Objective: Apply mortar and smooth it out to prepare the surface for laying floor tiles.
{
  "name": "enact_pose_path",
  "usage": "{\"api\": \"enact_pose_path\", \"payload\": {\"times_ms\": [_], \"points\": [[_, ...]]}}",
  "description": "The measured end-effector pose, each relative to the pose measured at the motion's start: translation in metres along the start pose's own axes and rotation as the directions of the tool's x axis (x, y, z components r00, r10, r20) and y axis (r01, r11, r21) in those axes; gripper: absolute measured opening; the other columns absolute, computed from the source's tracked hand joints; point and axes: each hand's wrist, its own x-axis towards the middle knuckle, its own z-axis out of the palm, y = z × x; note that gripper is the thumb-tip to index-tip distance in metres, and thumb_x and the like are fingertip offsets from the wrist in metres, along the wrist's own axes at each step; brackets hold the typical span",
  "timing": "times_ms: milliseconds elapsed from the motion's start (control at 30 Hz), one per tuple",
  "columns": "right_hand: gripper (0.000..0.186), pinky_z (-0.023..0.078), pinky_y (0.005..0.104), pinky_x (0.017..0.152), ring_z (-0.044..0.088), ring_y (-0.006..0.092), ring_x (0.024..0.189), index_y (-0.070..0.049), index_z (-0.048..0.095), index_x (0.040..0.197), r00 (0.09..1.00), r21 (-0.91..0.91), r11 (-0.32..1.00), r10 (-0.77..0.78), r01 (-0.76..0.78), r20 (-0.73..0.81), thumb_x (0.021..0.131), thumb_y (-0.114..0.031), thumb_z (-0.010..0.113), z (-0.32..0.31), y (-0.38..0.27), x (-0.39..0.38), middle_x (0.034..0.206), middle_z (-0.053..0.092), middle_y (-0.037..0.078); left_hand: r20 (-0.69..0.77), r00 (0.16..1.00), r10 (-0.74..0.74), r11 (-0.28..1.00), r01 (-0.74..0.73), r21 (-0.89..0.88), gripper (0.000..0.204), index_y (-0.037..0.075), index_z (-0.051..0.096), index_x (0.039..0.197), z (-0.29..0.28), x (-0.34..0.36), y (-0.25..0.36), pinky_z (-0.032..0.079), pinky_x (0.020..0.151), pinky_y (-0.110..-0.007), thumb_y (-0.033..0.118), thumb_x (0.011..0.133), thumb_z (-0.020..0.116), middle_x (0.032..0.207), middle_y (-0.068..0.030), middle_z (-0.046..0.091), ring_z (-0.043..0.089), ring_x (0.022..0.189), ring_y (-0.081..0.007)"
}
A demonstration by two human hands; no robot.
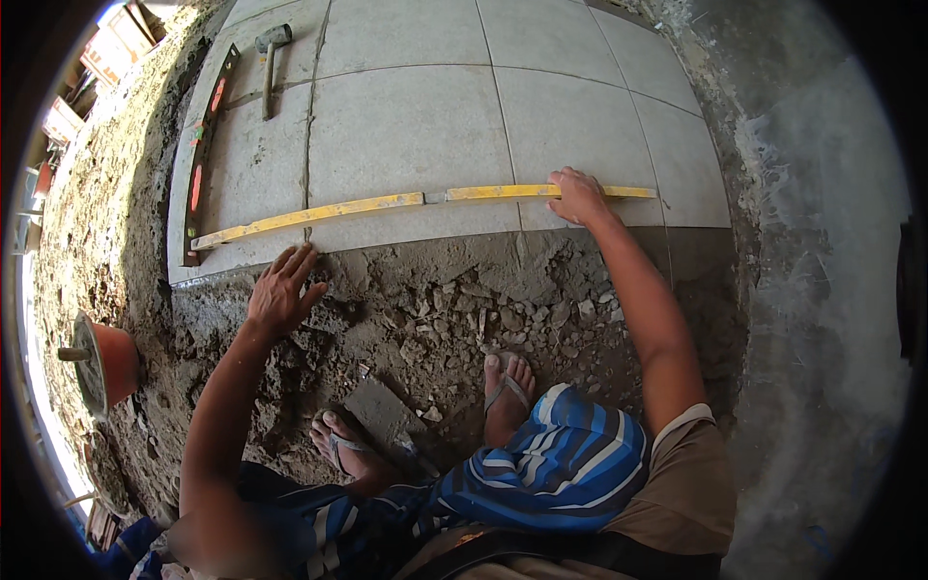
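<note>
My right hand (pixel 577 198) grips a long yellow straightedge (pixel 358 208) lying across the pale floor tiles (pixel 406 126), toward its right end. My left hand (pixel 284 290) has its fingers spread, with the tips at the front tile edge just below the straightedge. A dark spirit level (pixel 201 164) with red and green parts lies front-to-back at the left, meeting the straightedge's left end. Above and right of the level lies a mallet (pixel 269 77) with a grey head.
Rough wet mortar and rubble (pixel 445 309) border the tiles, around my sandalled feet. A trowel (pixel 372 416) lies between them. An orange bucket (pixel 114 365) with a stick across it is at the left. A grey concrete surface (pixel 812 319) runs along the right.
</note>
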Motion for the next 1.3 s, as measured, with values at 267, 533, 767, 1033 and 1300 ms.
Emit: {"api": "enact_pose_path", "payload": {"times_ms": [267, 533, 767, 1033, 1300], "points": [[0.046, 0.049, 0.0463, 0.100, 0.062, 0.0351, 0.118, -0.008, 0.065, 0.121, 1.000, -0.003, 1.000, -0.003, 0.003, 0.005, 0.084, -0.031, 0.080, -0.001, 0.003, 0.002, 0.120, 0.064, 0.015, 0.011, 1.000, -0.021, 1.000, 0.021, -0.011, 0.065, 0.003, 0.050, 0.150, -0.003, 0.004, 0.007, 0.034, 0.120, -0.048, 0.046, 0.101, 0.058, 0.159, -0.0191, 0.044, 0.040, 0.147, -0.0377], [0.046, 0.044, 0.0489, 0.107, 0.060, 0.0314, 0.126, -0.011, 0.065, 0.127, 0.997, 0.015, 0.998, 0.064, -0.065, 0.050, 0.087, -0.030, 0.077, -0.002, -0.004, 0.001, 0.129, 0.063, 0.014, 0.015, 1.000, 0.011, 1.000, -0.011, -0.019, 0.062, 0.005, 0.052, 0.149, -0.004, 0.003, 0.009, 0.034, 0.120, -0.048, 0.043, 0.100, 0.059, 0.158, -0.0203, 0.045, 0.039, 0.147, -0.0392], [0.046, 0.043, 0.0499, 0.109, 0.058, 0.0307, 0.129, -0.011, 0.065, 0.127, 0.996, 0.039, 0.996, 0.082, -0.084, 0.047, 0.087, -0.029, 0.076, -0.004, -0.004, -0.004, 0.131, 0.062, 0.013, 0.038, 0.999, -0.008, 1.000, 0.008, -0.014, 0.062, 0.003, 0.051, 0.149, -0.005, 0.004, 0.013, 0.033, 0.120, -0.048, 0.042, 0.101, 0.057, 0.159, -0.0219, 0.043, 0.039, 0.147, -0.0401], [0.046, 0.041, 0.0517, 0.110, 0.055, 0.0309, 0.131, -0.012, 0.066, 0.128, 0.996, 0.055, 0.995, 0.086, -0.088, 0.032, 0.086, -0.029, 0.076, 0.000, -0.005, -0.004, 0.131, 0.062, 0.012, 0.047, 0.999, -0.007, 1.000, 0.008, -0.028, 0.064, 0.003, 0.048, 0.151, -0.007, 0.003, 0.014, 0.033, 0.120, -0.048, 0.041, 0.101, 0.058, 0.160, -0.0204, 0.042, 0.039, 0.147, -0.0400], [0.046, 0.038, 0.0515, 0.113, 0.054, 0.0291, 0.132, -0.014, 0.066, 0.128, 0.994, 0.095, 0.990, 0.101, -0.105, 0.047, 0.085, -0.027, 0.076, 0.003, -0.010, 0.001, 0.132, 0.061, 0.011, 0.050, 0.999, 0.008, 0.999, -0.006, -0.047, 0.065, 0.005, 0.042, 0.156, -0.008, 0.002, 0.009, 0.033, 0.120, -0.049, 0.037, 0.101, 0.059, 0.160, -0.0200, 0.042, 0.038, 0.149, -0.0402]]}}
